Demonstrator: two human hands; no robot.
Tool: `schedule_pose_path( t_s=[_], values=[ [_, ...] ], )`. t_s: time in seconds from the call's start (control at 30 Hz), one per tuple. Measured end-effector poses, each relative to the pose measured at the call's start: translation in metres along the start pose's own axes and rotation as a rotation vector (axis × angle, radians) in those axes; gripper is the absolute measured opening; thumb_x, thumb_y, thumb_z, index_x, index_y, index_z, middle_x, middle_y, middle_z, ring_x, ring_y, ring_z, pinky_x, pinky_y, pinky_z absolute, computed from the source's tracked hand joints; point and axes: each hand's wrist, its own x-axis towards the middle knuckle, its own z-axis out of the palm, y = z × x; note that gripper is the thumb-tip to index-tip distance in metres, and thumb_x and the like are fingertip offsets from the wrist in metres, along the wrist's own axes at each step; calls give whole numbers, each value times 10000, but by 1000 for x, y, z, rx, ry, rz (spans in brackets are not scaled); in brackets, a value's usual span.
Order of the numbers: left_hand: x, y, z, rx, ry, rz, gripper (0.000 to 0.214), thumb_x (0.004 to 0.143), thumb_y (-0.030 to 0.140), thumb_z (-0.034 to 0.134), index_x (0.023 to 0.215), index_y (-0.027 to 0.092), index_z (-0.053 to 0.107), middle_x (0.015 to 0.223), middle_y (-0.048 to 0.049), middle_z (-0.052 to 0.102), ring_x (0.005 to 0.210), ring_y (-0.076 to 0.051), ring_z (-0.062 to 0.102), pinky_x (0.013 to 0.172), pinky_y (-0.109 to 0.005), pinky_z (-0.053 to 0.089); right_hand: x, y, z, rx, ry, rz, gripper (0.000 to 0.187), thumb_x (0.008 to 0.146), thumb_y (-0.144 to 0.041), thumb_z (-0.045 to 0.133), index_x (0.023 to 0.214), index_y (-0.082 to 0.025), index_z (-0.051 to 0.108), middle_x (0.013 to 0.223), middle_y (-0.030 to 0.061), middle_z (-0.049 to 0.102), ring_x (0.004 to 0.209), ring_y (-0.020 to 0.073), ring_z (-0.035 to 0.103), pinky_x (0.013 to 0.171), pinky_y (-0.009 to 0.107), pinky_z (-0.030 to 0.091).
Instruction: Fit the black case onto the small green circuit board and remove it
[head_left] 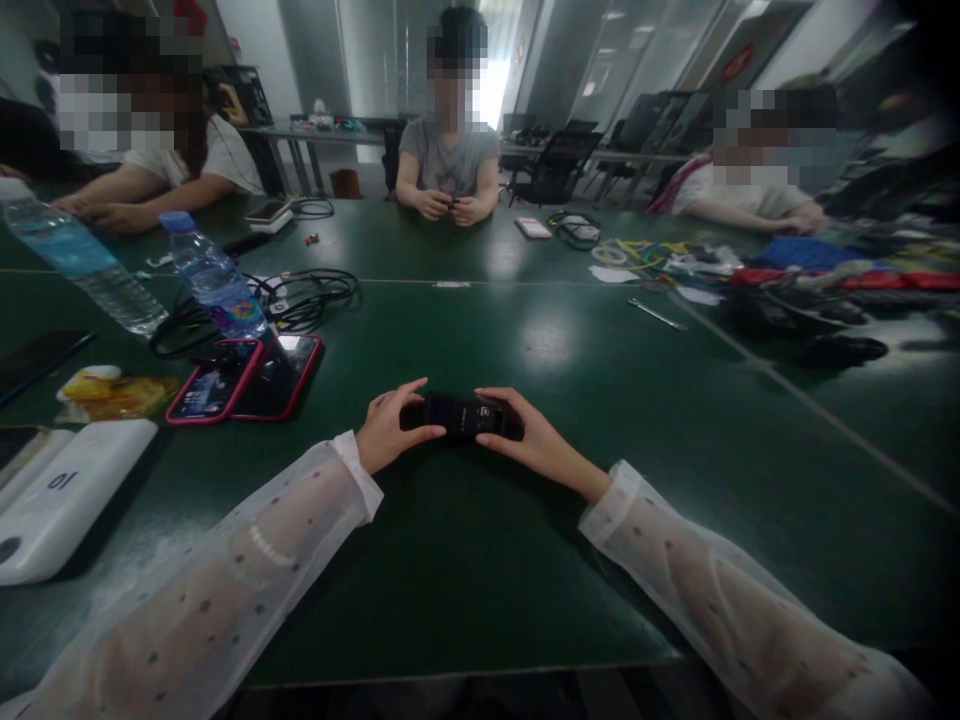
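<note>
Over the dark green table [465, 560], a small black device with pale markings on its face [463, 416] is held level between my two hands; its exact kind is unclear. My left hand [391, 425] grips its left end, thumb along the near edge and fingers at the far side. Its right end is pinched in my right hand [523, 432], between the thumb in front and the fingers behind. Both ends of the device are partly covered by my fingers. Sheer white dotted sleeves cover both forearms.
Left of my hands lie two red-edged phones [281, 378], a white power bank [79, 500], black cables [315, 295] and bottles [214, 275]. A wrench [656, 314] and a cable pile [660, 258] are at the right. Several people sit around the table, one person [450, 160] opposite.
</note>
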Motion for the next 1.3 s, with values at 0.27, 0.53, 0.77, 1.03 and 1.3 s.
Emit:
schedule_pose_path(
  t_s=[0.27,0.53,0.77,1.03,1.3],
  values=[
    [1,4,-4,-76,-39,-18,678,821,501,715,1392,246,453,1297,-114,633,1249,-296,565,1101,-573,319,0,-2,1,206,-31,113,572,755,-350,775,1258,-279,513,1279,72,587,1196,244,591,1053,531,464],
    [0,4,-4,-126,-17,-31,649,837,512,689,1394,268,464,1261,-104,653,1225,-315,578,1054,-570,388,1,-7,6,357,43,209,522,703,-326,811,1145,-270,541,1158,52,643,1094,235,636,997,498,496],
    [-2,7,-3,-53,1,-15,666,876,568,615,1435,272,406,1310,-99,619,1246,-314,555,1054,-553,391,0,-9,6,362,83,238,505,712,-348,803,1143,-276,550,1171,51,650,1079,230,646,970,474,518],
    [-6,7,10,242,63,79,664,937,576,499,1458,192,352,1474,-142,452,1363,-309,407,1100,-533,344,3,2,3,242,182,258,505,706,-403,801,1126,-245,570,1114,68,672,1017,237,672,923,476,553],
    [-8,10,12,455,3,163,537,969,468,481,1422,185,425,1477,-139,441,1363,-320,388,1078,-534,363,5,11,-2,53,255,202,501,758,-459,751,1146,-221,541,1142,92,641,1024,248,653,916,469,541]
  ],
)
